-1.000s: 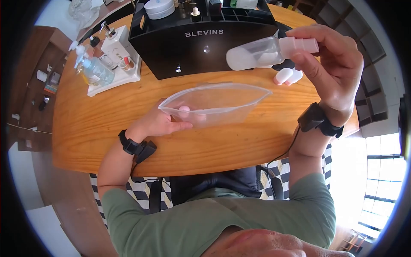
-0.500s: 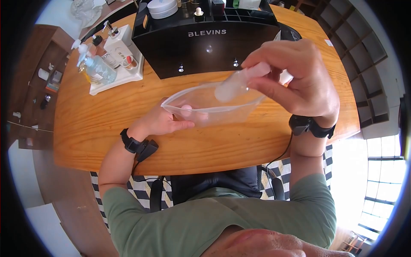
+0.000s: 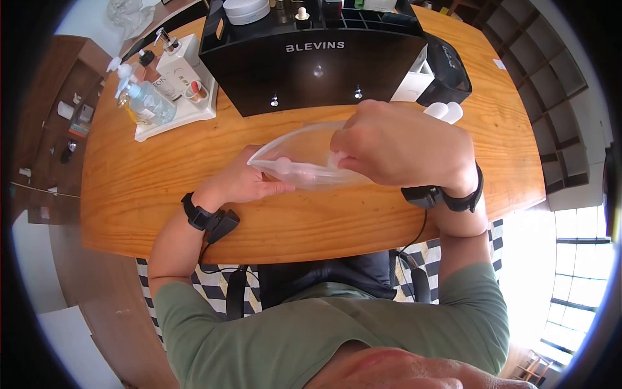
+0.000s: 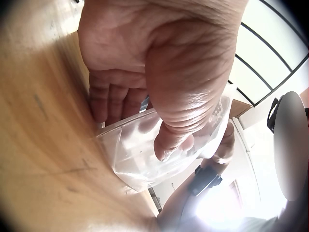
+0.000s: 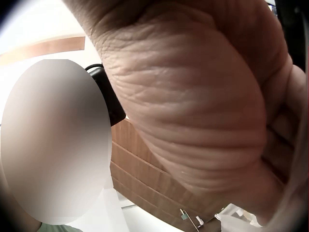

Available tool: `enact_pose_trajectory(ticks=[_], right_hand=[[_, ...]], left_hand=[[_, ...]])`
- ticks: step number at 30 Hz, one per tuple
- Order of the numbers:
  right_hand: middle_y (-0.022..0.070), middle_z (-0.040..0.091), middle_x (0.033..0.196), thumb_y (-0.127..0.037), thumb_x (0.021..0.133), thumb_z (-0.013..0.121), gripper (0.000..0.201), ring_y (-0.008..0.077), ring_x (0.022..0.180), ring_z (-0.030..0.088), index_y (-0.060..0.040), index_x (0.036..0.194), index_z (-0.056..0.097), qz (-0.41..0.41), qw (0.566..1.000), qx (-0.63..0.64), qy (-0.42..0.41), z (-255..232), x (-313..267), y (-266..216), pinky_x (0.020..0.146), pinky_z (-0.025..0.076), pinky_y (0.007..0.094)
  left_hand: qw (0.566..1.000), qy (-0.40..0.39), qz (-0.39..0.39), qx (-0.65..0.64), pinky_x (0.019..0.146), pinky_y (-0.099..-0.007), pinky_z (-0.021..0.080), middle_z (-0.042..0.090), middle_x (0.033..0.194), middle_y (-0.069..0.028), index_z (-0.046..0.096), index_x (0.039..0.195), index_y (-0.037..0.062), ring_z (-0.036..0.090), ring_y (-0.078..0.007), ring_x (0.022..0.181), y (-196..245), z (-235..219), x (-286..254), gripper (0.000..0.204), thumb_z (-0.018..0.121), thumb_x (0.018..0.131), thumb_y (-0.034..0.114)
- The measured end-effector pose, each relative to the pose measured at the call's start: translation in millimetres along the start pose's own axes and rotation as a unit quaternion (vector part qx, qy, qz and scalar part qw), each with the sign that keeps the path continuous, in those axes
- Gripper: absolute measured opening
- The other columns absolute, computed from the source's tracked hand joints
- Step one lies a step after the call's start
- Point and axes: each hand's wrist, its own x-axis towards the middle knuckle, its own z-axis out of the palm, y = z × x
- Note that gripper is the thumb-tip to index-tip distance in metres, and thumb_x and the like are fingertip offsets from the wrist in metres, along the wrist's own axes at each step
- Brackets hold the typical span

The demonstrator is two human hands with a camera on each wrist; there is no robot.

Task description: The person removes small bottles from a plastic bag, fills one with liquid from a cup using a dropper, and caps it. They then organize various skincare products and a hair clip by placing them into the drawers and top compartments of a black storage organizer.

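Note:
My left hand [image 3: 236, 181] holds a clear plastic pouch [image 3: 317, 176] by its left end, the thumb on the near side and the fingers behind it. The left wrist view shows the thumb pressing on the pouch [image 4: 133, 164] close over the tabletop. Small pinkish shapes show through the plastic by the thumb. The pouch's mouth gapes upward. At its right end, my right hand [image 3: 408, 146] has its fingers curled around a translucent bottle [image 3: 335, 159], lowered into the mouth and mostly hidden by the hand. In the right wrist view the palm [image 5: 188, 106] hides the bottle.
A black organizer [image 3: 311, 71] marked BLEVINS stands at the back of the wooden table [image 3: 162, 220]. Pump bottles crowd a white tray [image 3: 175, 123] at the left. Two white rounded items [image 3: 445, 112] and a black pouch [image 3: 447, 71] lie behind my right hand.
My right hand has brought the bottle with the pink top left and down from beside the organizer into the pouch's mouth. The left hand stays almost still on the pouch.

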Motion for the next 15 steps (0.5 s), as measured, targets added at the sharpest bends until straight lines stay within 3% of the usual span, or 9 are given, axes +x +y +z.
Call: enact_pose_trajectory(ticks=[4,8,10,15], right_hand=[[0.0155,0.072,0.082,-0.01,0.09,0.068,0.01,0.037,0.085,0.069,-0.0038,0.091,0.075,0.046,0.995,0.026,-0.08,2,6,-2,0.074,0.054,0.0448],[0.0157,0.071,0.08,-0.011,0.09,0.067,0.01,0.0379,0.082,0.068,-0.0025,0.09,0.073,0.042,0.995,0.037,-0.084,3,10,-9,0.073,0.053,0.0451],[0.0171,0.069,0.077,-0.011,0.09,0.066,0.011,0.0393,0.079,0.066,-0.001,0.089,0.07,0.01,0.994,0.111,-0.002,5,8,-11,0.071,0.052,0.0453],[0.0196,0.066,0.074,-0.01,0.092,0.064,0.012,0.0412,0.076,0.064,0.0003,0.089,0.067,0.014,0.988,0.148,-0.03,0,9,-14,0.068,0.051,0.0468]], left_hand=[[0.998,0.016,0.041,0.039,0.083,-0.0362,0.055,0.073,0.103,-0.0127,0.071,0.115,0.007,0.07,-0.0288,0.092,4,0,2,0.035,0.084,0.084,0.016],[0.999,0.015,0.016,0.03,0.081,-0.0367,0.055,0.073,0.102,-0.0132,0.07,0.112,0.0069,0.069,-0.0304,0.089,-2,1,2,0.034,0.084,0.082,0.014],[0.999,0.027,0.005,0.046,0.08,-0.0372,0.055,0.072,0.101,-0.0132,0.07,0.11,0.0072,0.069,-0.0302,0.09,4,-2,0,0.032,0.083,0.081,0.013],[0.999,0.025,0.016,0.033,0.083,-0.0381,0.055,0.073,0.102,-0.0121,0.07,0.112,0.0072,0.07,-0.03,0.093,-7,2,3,0.034,0.083,0.081,0.012]])
